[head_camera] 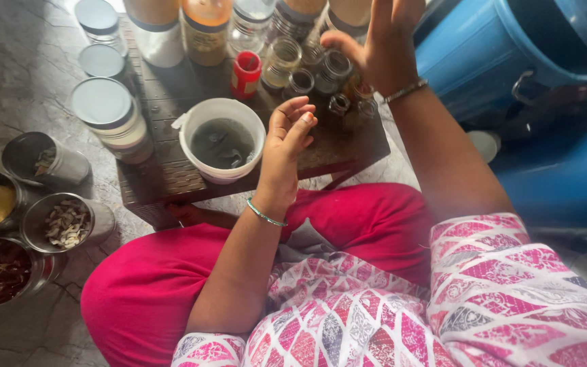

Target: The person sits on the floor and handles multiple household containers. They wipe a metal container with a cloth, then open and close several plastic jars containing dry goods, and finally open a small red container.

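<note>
Near the knees, the left hand (285,146) hovered loosely curled and empty beside the white bowl (222,139) on the dark low table (171,177); the right hand (382,41) was raised, fingers spread, holding nothing, over small glass jars (307,71). Slow, low reaches seemed wise: jars crowded the far edge, steel tins (62,221) filled the left, blue drums (511,47) blocked the right.

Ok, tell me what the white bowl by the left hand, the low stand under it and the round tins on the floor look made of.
White bowl: probably plastic, matte, with a thick rolled rim. Low stand: dark wood, going by its slatted top and grain. Round tins: metal, likely steel, with shiny grey reflective walls. The left hand hovers beside the bowl.
</note>
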